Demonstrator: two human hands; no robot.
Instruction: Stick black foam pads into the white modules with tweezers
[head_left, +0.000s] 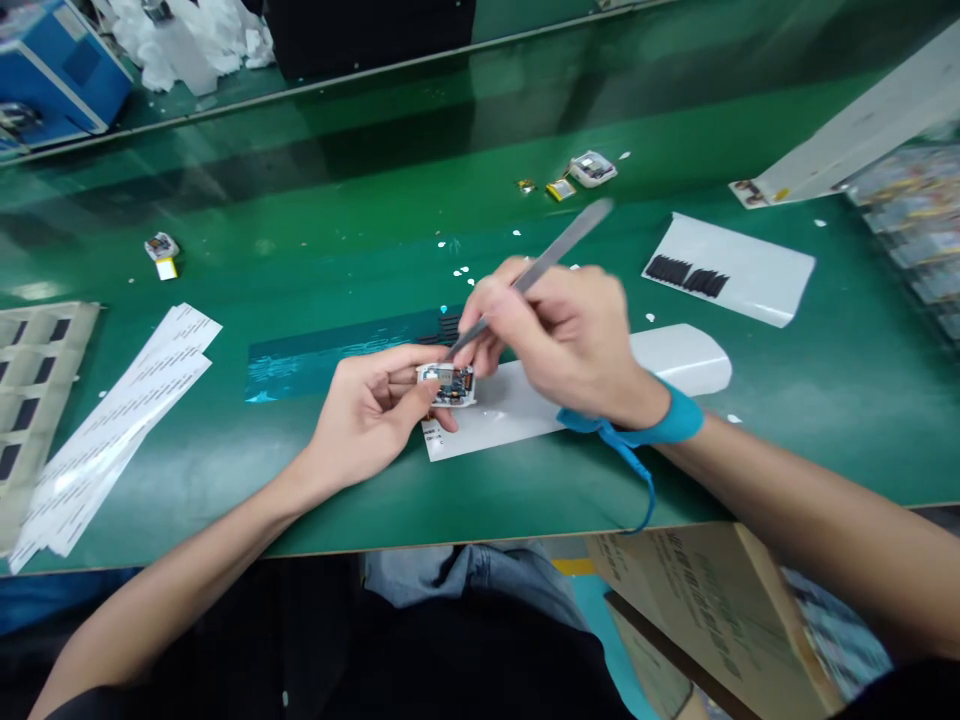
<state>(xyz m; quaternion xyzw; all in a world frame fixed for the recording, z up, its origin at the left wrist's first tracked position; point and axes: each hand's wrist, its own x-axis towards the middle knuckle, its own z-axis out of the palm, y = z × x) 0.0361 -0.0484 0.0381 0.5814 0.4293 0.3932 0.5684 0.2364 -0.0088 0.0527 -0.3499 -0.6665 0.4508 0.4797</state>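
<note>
Between the thumb and fingers of my left hand (382, 405) is a small white device housing (448, 385) with its circuit board facing up. My right hand (559, 330) grips metal tweezers (564, 243), their tip down at the upper edge of the housing. A blue wrist strap (675, 415) circles my right wrist. Under both hands lie a white backing sheet (517, 400) and a translucent blue film strip (322, 360) with dark pieces at its right end. The exact contact of the tweezer tip is hidden by my fingers.
Another housing (592, 168) with a small battery (560, 189) lies at the back; a similar unit (161, 246) is at left. White label strips (127, 420) and a tray (37, 370) lie left. A sheet with black strips (739, 270) lies right, near a post (847, 120).
</note>
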